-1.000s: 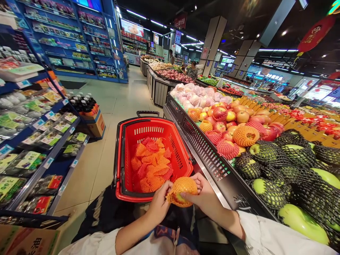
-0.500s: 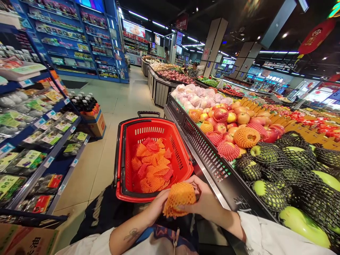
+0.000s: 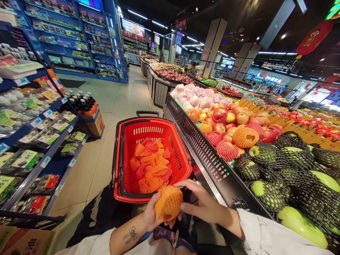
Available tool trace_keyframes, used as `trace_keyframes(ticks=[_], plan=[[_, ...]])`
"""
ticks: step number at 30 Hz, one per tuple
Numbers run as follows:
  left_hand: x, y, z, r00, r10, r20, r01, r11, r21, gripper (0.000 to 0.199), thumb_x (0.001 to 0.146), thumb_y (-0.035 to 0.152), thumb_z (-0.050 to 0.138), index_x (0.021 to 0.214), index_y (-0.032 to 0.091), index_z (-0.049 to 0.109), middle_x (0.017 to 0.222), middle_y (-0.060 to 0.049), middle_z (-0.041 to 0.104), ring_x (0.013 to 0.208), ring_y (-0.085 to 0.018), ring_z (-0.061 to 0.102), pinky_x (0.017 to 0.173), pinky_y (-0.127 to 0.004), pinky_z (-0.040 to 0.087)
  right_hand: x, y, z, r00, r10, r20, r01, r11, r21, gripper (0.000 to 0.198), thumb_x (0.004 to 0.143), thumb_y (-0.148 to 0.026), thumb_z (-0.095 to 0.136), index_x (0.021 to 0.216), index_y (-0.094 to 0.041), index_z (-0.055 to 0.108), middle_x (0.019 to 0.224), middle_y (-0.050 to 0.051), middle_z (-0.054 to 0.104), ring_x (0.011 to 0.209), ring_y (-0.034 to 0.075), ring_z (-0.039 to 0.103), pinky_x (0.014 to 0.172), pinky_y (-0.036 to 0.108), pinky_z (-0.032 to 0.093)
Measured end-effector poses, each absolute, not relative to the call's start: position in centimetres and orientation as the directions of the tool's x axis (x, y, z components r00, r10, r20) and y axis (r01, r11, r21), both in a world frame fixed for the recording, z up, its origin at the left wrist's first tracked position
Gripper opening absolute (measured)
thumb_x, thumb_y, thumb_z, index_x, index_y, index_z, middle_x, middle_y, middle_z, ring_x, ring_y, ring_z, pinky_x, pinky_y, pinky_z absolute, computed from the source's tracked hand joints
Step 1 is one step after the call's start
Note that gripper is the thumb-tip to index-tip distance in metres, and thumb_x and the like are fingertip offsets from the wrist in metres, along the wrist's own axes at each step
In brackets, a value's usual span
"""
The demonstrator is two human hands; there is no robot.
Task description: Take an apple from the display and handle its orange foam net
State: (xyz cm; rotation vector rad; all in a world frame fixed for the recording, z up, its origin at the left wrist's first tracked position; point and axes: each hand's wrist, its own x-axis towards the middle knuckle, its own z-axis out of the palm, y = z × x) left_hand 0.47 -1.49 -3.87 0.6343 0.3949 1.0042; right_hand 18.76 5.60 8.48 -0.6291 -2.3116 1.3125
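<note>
Item held: one round fruit sheathed in an orange foam-mesh sleeve [image 3: 169, 203], kept low at the near edge of the view, just in front of the red plastic shopping basket [image 3: 124, 159]. The fruit itself is hidden by the sleeve.

Left hand [image 3: 152, 215]: cupped under and behind the sleeved fruit, fingers curled closed on it.

Right hand [image 3: 202, 202]: laid against the fruit's right side, fingers partly spread, fingertips pressed on the mesh at the top.

Basket: black frame and handle; a loose heap of empty orange and red foam-mesh sleeves [image 3: 151, 166] is kept inside, toward its middle and near end. The basket is stood on the pale tiled floor [image 3: 106, 106], alongside the left edge of the black produce display stand [image 3: 212, 159].

Stand contents: red and yellow apples [image 3: 225, 122], some in red or orange mesh; green fruits in black foam netting [image 3: 278, 170] at the near end.

Left of the aisle: blue shelving with packaged goods [image 3: 34, 134].
</note>
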Motion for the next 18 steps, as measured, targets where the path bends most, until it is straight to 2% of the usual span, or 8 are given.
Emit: trace_keyframes(ticks=[3,6,10,13,16,18], plan=[[0.6,-1.1,-4.1,0.499,0.864,0.067,-0.767,0.404,0.498,0.086,0.078,0.086,0.039,0.112,0.011,0.066,0.079,-0.014,0.073,0.045,-0.015,0.057,0.041,-0.021,0.033,18.6,5.8,8.0,-0.776,0.612,0.149,0.205,0.469,-0.859,0.025,0.091,-0.034,0.064,0.111,-0.020,0.066,0.111,0.009,0.067,0.107,0.022,0.061,0.096,0.037,0.045],[0.7,-1.0,-4.1,0.521,0.842,0.139,-0.795,0.420,0.437,0.089,0.077,0.088,0.037,0.112,0.011,0.066,0.080,-0.015,0.074,0.044,-0.013,0.054,0.042,-0.021,0.037,18.3,6.0,7.6,-0.779,0.597,0.191,0.152,0.477,-0.866,0.015,0.092,-0.032,0.064,0.099,-0.020,0.068,0.101,0.008,0.069,0.100,0.021,0.062,0.092,0.036,0.047],[0.6,-1.2,-4.4,0.618,0.774,0.137,-0.740,0.513,0.435,0.101,0.068,0.096,0.034,0.110,0.009,0.064,0.080,-0.015,0.073,0.042,-0.013,0.052,0.041,-0.023,0.039,18.1,5.9,7.6,-0.794,0.577,0.190,0.109,0.443,-0.890,0.013,0.092,-0.032,0.065,0.094,-0.020,0.067,0.099,0.007,0.068,0.100,0.021,0.061,0.093,0.036,0.047],[0.5,-1.2,-4.4,0.650,0.755,0.087,-0.718,0.573,0.394,0.098,0.062,0.097,0.043,0.106,0.012,0.063,0.082,-0.010,0.069,0.045,-0.014,0.057,0.036,-0.021,0.033,18.2,5.6,7.5,-0.797,0.587,0.142,0.118,0.382,-0.917,0.013,0.093,-0.032,0.064,0.096,-0.020,0.067,0.100,0.006,0.067,0.100,0.020,0.062,0.093,0.034,0.046],[0.7,-1.1,-3.3,0.685,0.725,0.068,-0.689,0.615,0.384,0.094,0.055,0.098,0.047,0.091,0.012,0.063,0.077,-0.009,0.062,0.054,-0.016,0.057,0.035,-0.019,0.024,18.2,5.1,7.4,-0.798,0.594,0.099,0.137,0.340,-0.930,0.014,0.093,-0.034,0.063,0.096,-0.020,0.066,0.099,0.005,0.067,0.097,0.019,0.062,0.089,0.031,0.046],[0.7,-1.1,-2.2,0.721,0.691,0.051,-0.648,0.646,0.403,0.092,0.051,0.098,0.049,0.079,0.012,0.062,0.069,-0.008,0.056,0.055,-0.015,0.051,0.037,-0.020,0.020,18.2,4.8,7.4,-0.805,0.586,0.087,0.138,0.328,-0.934,0.016,0.093,-0.036,0.063,0.094,-0.020,0.066,0.095,0.004,0.067,0.093,0.019,0.062,0.086,0.030,0.046]])
